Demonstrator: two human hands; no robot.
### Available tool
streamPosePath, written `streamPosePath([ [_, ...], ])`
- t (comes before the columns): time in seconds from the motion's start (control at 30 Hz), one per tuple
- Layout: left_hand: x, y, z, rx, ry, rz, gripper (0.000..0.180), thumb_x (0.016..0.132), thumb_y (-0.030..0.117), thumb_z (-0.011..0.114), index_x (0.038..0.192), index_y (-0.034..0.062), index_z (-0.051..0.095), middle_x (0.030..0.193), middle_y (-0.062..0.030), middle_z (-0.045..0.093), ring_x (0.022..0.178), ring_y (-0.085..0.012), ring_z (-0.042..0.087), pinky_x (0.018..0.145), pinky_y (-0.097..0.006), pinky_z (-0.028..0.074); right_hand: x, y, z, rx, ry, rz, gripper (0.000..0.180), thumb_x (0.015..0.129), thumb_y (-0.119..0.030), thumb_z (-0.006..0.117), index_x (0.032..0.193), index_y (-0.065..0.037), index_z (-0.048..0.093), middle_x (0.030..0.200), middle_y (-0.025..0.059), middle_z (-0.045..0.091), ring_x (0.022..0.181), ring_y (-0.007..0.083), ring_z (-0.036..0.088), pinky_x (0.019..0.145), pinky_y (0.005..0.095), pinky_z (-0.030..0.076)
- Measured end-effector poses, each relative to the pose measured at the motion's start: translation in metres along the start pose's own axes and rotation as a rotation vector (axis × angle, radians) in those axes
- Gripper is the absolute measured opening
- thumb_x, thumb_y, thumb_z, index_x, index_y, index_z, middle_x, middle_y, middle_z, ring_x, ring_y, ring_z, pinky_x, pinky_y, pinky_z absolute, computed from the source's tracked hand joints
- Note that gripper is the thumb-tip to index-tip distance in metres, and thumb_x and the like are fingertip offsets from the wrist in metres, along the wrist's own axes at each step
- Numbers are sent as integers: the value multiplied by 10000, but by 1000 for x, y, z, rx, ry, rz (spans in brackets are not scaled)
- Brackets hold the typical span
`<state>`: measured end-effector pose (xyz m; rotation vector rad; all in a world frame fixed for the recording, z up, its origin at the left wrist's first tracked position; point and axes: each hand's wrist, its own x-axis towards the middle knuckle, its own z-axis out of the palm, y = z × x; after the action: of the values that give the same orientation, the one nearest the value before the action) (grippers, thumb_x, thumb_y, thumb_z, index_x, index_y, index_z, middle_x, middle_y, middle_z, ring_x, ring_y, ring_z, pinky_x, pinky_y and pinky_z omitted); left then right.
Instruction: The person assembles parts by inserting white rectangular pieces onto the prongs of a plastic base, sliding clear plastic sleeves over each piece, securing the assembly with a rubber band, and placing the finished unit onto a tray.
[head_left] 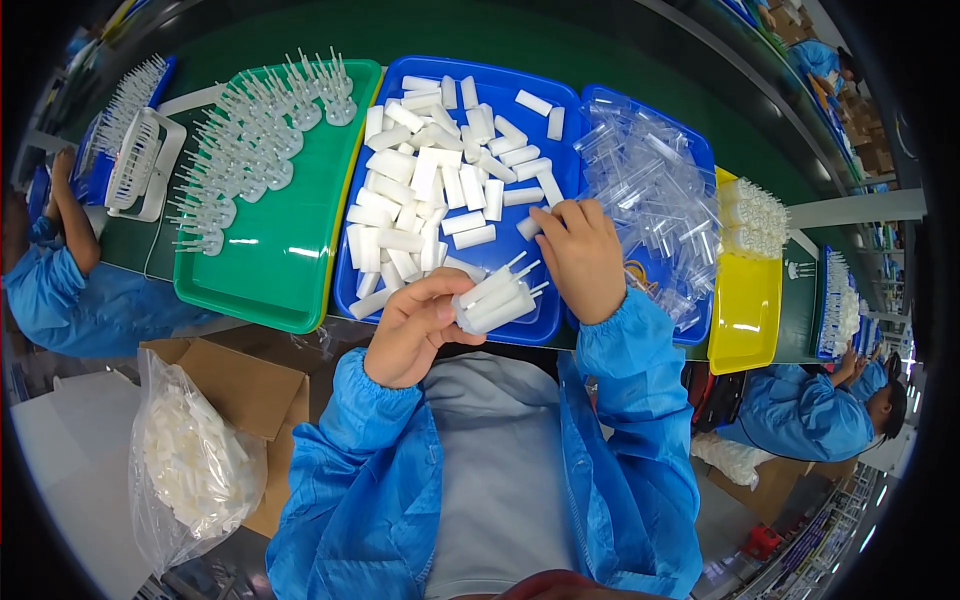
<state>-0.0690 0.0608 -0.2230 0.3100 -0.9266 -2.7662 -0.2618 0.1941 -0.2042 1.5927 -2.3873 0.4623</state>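
My left hand [415, 330] grips a bundle of white plastic sticks [495, 295] with thin pins at one end, held over the near edge of a blue tray [560, 110]. My right hand [580, 255] rests in the same tray with its fingers closed on one white plastic piece [529, 227]. The tray holds several loose white pieces [430, 190]. A second blue tray [700, 150] to the right is heaped with clear plastic tubes [650, 190].
A green tray [290, 270] on the left carries rows of white pin parts [250, 150]. A yellow tray [745, 320] sits at the right. A cardboard box [250, 385] with a bag of white pieces [195, 465] stands lower left. Other workers in blue sit on both sides.
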Motion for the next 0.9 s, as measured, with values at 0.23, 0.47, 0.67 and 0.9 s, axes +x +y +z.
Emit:
streamPosePath([
  [0.23, 0, 0, -1, 22, -33, -30, 270, 900, 31, 466, 1138, -32, 576, 1160, -106, 494, 1047, -277, 593, 801, -386, 583, 0, 2, 8, -85, -48, -92, 177, 716, -105, 597, 891, -86, 608, 855, 52, 524, 868, 228, 497, 710, 333, 406],
  [0.47, -3, 2, -1, 54, -56, -7, 317, 889, 46, 521, 1201, -7, 541, 1156, -117, 551, 1059, -253, 590, 824, -379, 555, -3, -3, -28, 553, -21, 188, 250, 715, -24, 710, 925, -60, 578, 915, 88, 611, 874, 255, 582, 727, 349, 450],
  [0.67, -4, 0, -1, 100, -17, 17, 335, 865, 19, 561, 1199, -2, 543, 1166, -128, 560, 1081, -232, 573, 880, -362, 515, -17, -17, -61, 976, 138, -5, 297, 716, -20, 722, 965, -74, 569, 1087, 130, 651, 954, 284, 613, 807, 374, 472],
  [0.9, 0, -1, 4, 100, -19, 65, 268, 867, 24, 575, 1134, 13, 587, 1234, -128, 513, 1114, -215, 540, 888, -319, 495, -29, -27, -56, 737, 108, -151, 276, 647, -35, 737, 894, -119, 647, 1115, 44, 656, 1016, 261, 589, 732, 347, 432],
])
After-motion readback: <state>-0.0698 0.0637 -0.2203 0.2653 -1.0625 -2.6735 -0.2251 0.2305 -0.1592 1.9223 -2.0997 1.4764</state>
